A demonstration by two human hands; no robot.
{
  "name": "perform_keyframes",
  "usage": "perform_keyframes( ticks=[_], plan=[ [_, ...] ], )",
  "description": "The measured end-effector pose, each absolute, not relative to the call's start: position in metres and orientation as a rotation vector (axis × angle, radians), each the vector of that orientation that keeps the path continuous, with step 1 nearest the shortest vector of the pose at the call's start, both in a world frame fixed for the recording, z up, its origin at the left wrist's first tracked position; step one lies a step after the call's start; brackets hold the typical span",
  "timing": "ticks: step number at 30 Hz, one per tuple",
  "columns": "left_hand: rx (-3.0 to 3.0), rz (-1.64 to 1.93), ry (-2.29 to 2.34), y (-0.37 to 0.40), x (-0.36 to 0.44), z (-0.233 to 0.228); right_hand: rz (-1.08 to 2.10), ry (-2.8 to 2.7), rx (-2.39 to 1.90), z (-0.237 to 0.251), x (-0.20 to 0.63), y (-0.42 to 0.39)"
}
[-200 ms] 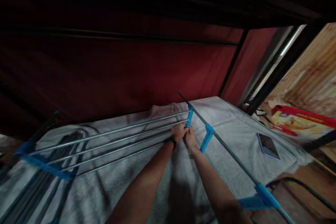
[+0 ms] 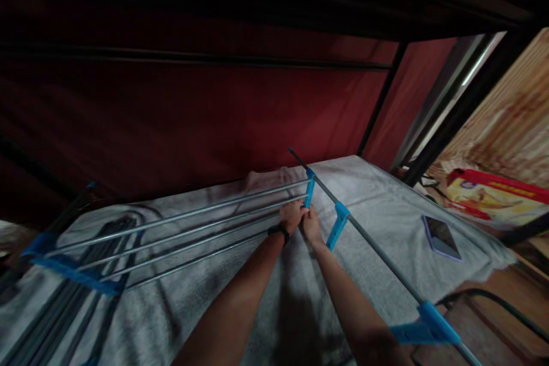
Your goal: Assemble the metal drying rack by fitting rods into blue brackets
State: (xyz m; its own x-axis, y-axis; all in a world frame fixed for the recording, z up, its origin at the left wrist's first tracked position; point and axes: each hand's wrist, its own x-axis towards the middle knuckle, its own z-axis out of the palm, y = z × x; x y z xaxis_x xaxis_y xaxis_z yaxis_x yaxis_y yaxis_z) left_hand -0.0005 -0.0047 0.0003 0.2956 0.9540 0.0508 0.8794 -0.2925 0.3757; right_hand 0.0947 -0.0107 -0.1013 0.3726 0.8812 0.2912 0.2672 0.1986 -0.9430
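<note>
Several thin metal tubes (image 2: 189,214) run side by side between a blue plastic bracket (image 2: 71,269) on the left and another blue bracket (image 2: 309,189) near the middle. My left hand (image 2: 292,215), with a black band at the wrist, is closed around the end of a lower tube beside the middle bracket. Touching it, my right hand (image 2: 312,225) pinches the lower end of that same bracket. The fingertips and the joint between them are partly hidden. A long grey pole (image 2: 381,254) passes through the bracket's top and through more blue brackets (image 2: 338,224) to the right.
A pale cloth (image 2: 364,183) covers the surface. More dark tubes (image 2: 55,309) lie bundled at left. A phone (image 2: 441,237) rests on the cloth at right, with a red and yellow box (image 2: 497,197) beyond. Dark frame posts (image 2: 384,100) and a red wall (image 2: 214,120) stand behind.
Both hands stay at the middle bracket with almost no movement. The view shifts very slightly, so the phone and box appear a little farther right.
</note>
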Motion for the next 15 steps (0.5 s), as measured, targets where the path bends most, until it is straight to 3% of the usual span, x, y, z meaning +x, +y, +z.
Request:
perform_keyframes(
  ticks=[15],
  plan=[
    [2.332, 0.273, 1.679, -0.0128, -0.0003, 0.0004, 0.607, -1.18, -1.336, -0.1069, 0.098, -0.0086]
  ],
)
